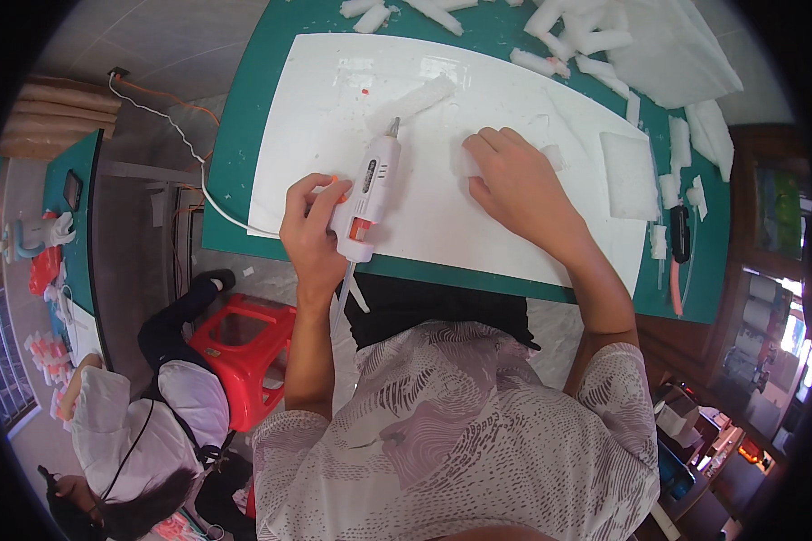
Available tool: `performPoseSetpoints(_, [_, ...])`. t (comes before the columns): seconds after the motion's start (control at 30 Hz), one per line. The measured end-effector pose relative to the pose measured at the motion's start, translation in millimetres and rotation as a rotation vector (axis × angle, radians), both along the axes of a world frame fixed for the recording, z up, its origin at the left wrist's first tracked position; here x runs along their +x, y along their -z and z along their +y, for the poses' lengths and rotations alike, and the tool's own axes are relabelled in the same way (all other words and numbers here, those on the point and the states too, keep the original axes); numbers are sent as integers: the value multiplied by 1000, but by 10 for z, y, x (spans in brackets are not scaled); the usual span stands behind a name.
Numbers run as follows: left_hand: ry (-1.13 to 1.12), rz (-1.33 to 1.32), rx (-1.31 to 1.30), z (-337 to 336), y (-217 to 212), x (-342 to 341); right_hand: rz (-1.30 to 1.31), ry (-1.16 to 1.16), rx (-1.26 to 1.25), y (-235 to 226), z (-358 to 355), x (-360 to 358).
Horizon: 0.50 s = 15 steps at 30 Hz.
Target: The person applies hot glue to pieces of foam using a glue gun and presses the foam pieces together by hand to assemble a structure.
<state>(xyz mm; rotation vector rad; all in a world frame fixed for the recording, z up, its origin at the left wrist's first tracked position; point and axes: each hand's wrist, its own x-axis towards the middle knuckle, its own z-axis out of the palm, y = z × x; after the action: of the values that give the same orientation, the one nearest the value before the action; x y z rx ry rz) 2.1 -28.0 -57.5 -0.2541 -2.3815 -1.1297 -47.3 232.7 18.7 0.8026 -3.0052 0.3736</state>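
Note:
My left hand (pixel 313 216) is wrapped round the handle of a white hot glue gun (pixel 367 185) with an orange trigger. Its metal nozzle points away from me, close to a translucent white foam strip (pixel 424 97) lying on the white board (pixel 406 230). A clear glue stick (pixel 345 287) sticks out of the gun's back end. On the right side of the board, my right hand (pixel 512 185) has its fingers curled down over another white foam piece (pixel 550 157). Most of that piece is hidden beneath the hand.
The board rests on a green table mat (pixel 235 162). Several foam strips (pixel 591 41) and a large foam sheet (pixel 677 54) lie at the far right. A foam rectangle (pixel 629 176) and a black-handled tool (pixel 679 234) lie rightward. A white cord (pixel 212 194) crosses the left edge. A person sits left, near a red stool (pixel 244 352).

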Motion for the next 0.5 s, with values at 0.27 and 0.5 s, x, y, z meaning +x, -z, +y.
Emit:
performPoseSetpoints(0.27, [2,9,-15,7,-18,-2,-5,1,6,1,9,0])
performPoseSetpoints(0.5, [4,-5,-6,9,-23,2,3,-4,15,0,11,-1])
